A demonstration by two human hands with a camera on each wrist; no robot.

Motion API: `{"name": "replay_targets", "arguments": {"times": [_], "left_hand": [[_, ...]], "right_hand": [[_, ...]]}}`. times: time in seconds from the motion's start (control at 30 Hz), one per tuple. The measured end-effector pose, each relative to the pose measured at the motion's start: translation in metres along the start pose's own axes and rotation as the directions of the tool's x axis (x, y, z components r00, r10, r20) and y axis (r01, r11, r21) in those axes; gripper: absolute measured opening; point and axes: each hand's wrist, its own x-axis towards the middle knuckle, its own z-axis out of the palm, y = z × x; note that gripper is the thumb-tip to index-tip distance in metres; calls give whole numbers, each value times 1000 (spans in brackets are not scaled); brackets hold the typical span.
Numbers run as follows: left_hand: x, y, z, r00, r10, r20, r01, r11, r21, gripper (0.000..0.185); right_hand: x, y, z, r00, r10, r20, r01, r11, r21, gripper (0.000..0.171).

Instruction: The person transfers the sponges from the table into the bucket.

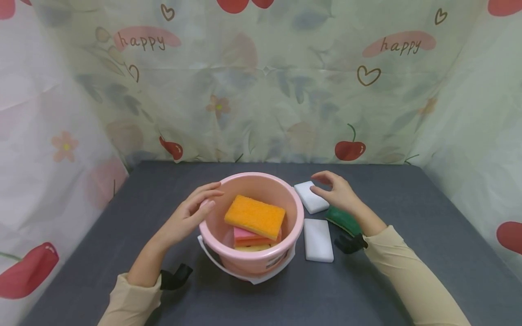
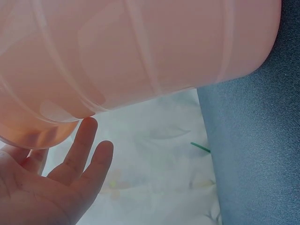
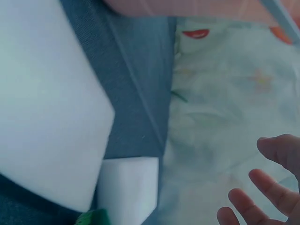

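Note:
A pink bucket (image 1: 294, 213) stands mid-table, holding an orange sponge (image 1: 254, 216) that lies tilted on a pink sponge (image 1: 244, 234) and a yellow one (image 1: 253, 247). My left hand (image 1: 200, 206) rests with straight fingers against the bucket's left rim; in the left wrist view the fingers (image 2: 89, 150) lie just under the bucket wall (image 2: 140, 47). My right hand (image 1: 332, 190) hovers, fingers spread and relaxed, over the far white sponge (image 1: 307, 199) and holds nothing. A second white sponge (image 1: 318, 239) lies nearer, and a green sponge (image 1: 342, 219) sits under my right wrist.
The dark grey table (image 1: 408, 217) is walled on three sides by a cherry-print curtain (image 1: 261, 90). The bucket's white handle (image 1: 228, 270) hangs down at its front. The right wrist view shows a white sponge (image 3: 42, 117) close up beside another white block (image 3: 129, 187).

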Motion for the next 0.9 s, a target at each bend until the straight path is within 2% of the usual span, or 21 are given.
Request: {"name": "replay_targets", "arguments": {"times": [0.5, 0.9], "left_hand": [[-1, -1, -1, 1000, 0, 4, 0, 1000, -3, 34], [-3, -3, -1, 1000, 9, 8, -9, 1000, -5, 34]], "right_hand": [[10, 26, 18, 988, 128, 88, -118, 987, -112, 69], [12, 35, 31, 976, 183, 119, -162, 973, -166, 76]]}}
